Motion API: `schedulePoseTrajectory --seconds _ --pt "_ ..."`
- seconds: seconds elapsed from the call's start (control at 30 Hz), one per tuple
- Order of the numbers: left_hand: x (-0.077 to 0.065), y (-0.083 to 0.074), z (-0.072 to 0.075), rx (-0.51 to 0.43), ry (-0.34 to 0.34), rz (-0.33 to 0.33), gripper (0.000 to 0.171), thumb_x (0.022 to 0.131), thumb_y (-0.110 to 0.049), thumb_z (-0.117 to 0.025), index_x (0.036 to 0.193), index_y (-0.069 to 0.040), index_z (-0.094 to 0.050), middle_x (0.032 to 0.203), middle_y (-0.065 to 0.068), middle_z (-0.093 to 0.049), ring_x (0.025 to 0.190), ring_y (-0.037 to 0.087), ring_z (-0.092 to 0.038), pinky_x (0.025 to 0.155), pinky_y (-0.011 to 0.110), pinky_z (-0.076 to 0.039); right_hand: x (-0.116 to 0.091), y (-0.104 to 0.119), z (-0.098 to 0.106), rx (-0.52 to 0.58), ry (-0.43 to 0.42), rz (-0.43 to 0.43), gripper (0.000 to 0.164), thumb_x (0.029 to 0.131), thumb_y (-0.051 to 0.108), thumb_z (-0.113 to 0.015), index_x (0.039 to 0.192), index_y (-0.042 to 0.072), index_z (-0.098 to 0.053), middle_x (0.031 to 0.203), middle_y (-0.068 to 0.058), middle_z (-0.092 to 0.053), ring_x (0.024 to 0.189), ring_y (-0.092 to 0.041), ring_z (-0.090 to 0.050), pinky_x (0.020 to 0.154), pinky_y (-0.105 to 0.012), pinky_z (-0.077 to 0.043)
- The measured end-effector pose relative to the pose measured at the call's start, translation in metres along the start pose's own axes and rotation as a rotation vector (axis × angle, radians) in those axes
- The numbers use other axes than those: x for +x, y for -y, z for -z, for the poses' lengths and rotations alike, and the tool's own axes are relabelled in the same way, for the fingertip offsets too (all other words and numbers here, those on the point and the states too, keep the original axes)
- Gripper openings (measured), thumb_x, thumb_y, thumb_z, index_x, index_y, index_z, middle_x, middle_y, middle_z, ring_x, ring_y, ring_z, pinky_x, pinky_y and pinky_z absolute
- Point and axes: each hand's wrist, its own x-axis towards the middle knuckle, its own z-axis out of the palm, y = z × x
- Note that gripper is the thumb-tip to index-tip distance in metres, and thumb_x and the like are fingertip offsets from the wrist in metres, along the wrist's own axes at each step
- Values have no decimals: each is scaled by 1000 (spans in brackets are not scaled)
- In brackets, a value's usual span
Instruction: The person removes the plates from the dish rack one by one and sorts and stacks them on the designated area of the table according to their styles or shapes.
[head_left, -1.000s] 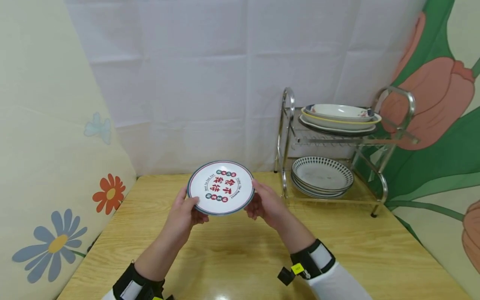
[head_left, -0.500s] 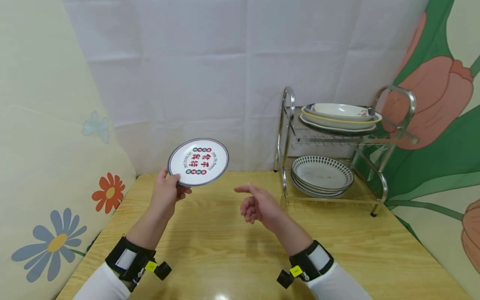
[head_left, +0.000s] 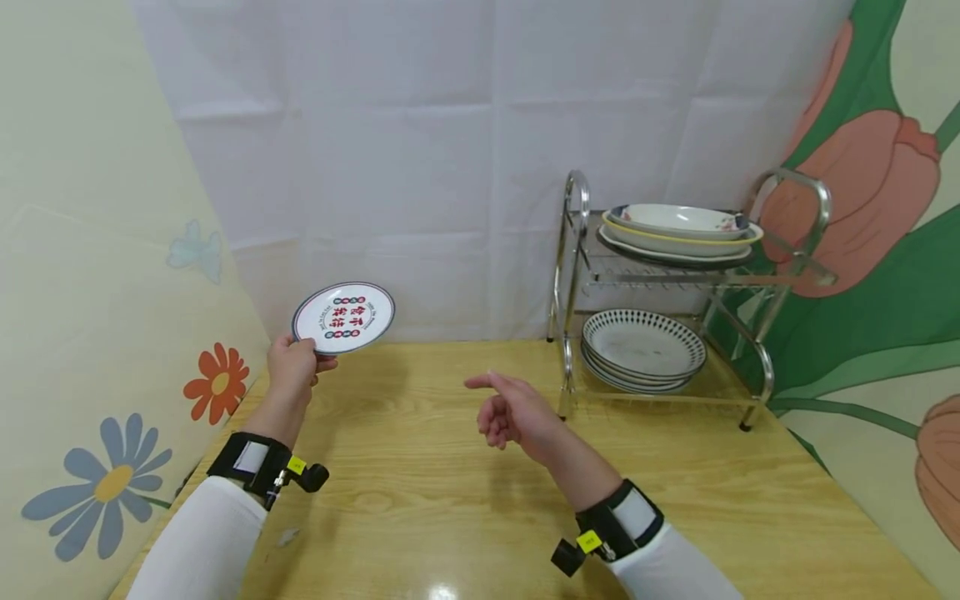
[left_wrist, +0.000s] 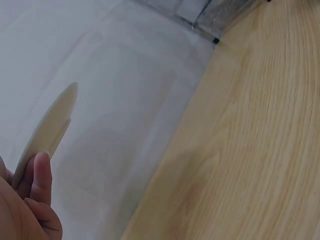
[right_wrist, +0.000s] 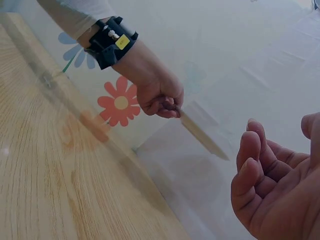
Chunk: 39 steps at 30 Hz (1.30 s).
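Observation:
My left hand [head_left: 292,367] grips a round white plate [head_left: 343,318] by its near left edge, thumb on top and fingers underneath. Red characters and a dark blue rim mark the plate, which is held in the air above the far left part of the table. Seen edge-on in the left wrist view, the plate [left_wrist: 50,125] shows its pale underside over the curled fingers. My right hand [head_left: 517,417] hovers over the middle of the table with nothing in it, index finger extended and the others loosely bent. In the right wrist view those fingers [right_wrist: 250,175] are relaxed.
A two-tier metal dish rack [head_left: 572,292] stands at the back right of the wooden table [head_left: 420,500]. Oval dishes [head_left: 678,237] are stacked on its upper tier, and patterned plates [head_left: 643,346] on the lower. A white cloth [head_left: 397,150] hangs behind the table.
Both hands held the plate at first. The right hand let go, and the left hand carried the plate to the left and farther back. Since then the right hand has barely moved.

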Motion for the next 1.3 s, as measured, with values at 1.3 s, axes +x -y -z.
schedulePoseTrajectory --seconds 1.3 --pt "53 84 2 60 -135 223 47 101 -2 -37 147 4 -36 101 13 -62 51 12 -66 58 25 -58 0 -7 -9 -69 23 -32 54 109 48 -38 143 11 -56 71 2 -65 56 -12 -58 54 -24 -50"
